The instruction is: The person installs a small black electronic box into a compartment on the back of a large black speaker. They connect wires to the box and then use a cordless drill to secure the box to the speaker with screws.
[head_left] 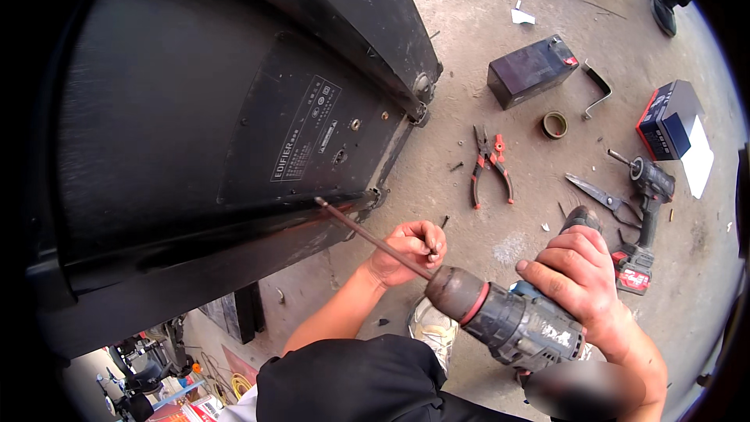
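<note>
My right hand (pixel 574 273) is wrapped around the handle of a cordless drill (pixel 516 324) fitted with a long, rusty-brown driver bit (pixel 375 242). The bit's tip lies across the lower edge of a big black speaker cabinet (pixel 172 109) in this view; whether it touches cannot be told. Behind the bit, my left hand (pixel 406 254) has its fingers pinched around a small dark screw (pixel 432 252). On the cabinet's back is a panel with a printed label (pixel 305 129) and several small sockets.
On the concrete floor lie pliers (pixel 492 168), scissors (pixel 601 197), a second power driver (pixel 648 211), a black battery (pixel 533 72), a tape roll (pixel 555 125), a metal bracket (pixel 598 90) and a small box (pixel 670 119). Another person's shoes (pixel 660 6) stand at the far right.
</note>
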### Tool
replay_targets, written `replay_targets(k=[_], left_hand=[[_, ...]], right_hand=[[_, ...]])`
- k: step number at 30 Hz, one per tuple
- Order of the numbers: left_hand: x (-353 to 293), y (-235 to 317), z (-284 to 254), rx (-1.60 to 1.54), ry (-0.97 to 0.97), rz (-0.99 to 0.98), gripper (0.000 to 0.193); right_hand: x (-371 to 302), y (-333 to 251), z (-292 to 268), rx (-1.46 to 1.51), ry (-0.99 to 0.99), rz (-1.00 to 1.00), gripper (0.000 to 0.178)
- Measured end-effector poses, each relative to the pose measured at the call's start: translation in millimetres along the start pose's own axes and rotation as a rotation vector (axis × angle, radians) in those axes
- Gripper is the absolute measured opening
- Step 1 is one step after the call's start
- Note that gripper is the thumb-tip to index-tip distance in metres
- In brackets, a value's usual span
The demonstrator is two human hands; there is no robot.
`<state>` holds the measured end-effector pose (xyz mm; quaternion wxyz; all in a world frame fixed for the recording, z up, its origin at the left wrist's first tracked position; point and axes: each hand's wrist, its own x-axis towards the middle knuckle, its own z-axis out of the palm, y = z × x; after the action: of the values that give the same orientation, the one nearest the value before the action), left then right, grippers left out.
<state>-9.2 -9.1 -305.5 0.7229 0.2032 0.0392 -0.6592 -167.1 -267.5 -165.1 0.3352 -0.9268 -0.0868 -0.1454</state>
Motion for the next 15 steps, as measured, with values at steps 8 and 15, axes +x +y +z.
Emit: replay_targets(k=[8,15], left_hand=[[10,11,9,0.283,0.36,-0.048,0.025],[25,18,7,0.55,0.493,-0.001,0.035]], right_hand=[[-72,52,-16,0.239,-0.112,0.586,0.053],[-90,58,-12,0.298,-0.118,0.66,0.051]])
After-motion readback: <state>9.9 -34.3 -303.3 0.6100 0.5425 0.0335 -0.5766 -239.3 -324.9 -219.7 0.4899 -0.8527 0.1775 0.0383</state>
